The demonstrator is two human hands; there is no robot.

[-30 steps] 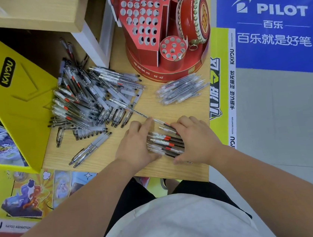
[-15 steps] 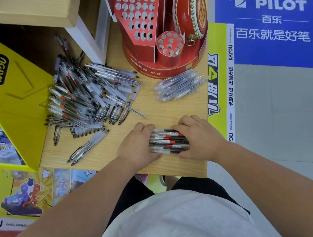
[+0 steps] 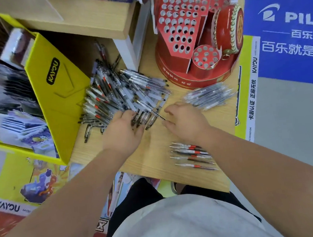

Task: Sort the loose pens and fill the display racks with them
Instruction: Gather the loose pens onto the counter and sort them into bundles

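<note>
Pens (image 3: 125, 94) lie heaped; left hand (image 3: 122, 130) digs in, right hand (image 3: 185, 121) curls beside, grips unclear; a forearm could sweep the sorted row (image 3: 192, 156) off the counter's (image 3: 155, 147) near edge.

Both grips work the pile of loose pens (image 3: 121, 95) on the wooden surface (image 3: 156, 157).
The left grip (image 3: 123, 130) curls round pens at the pile's near edge. The right grip (image 3: 184, 121) is just beside it, a pen tip between thumb and forefinger, contact unclear. A neat row of red-banded pens (image 3: 192, 156) lies nearer the front edge.
</note>
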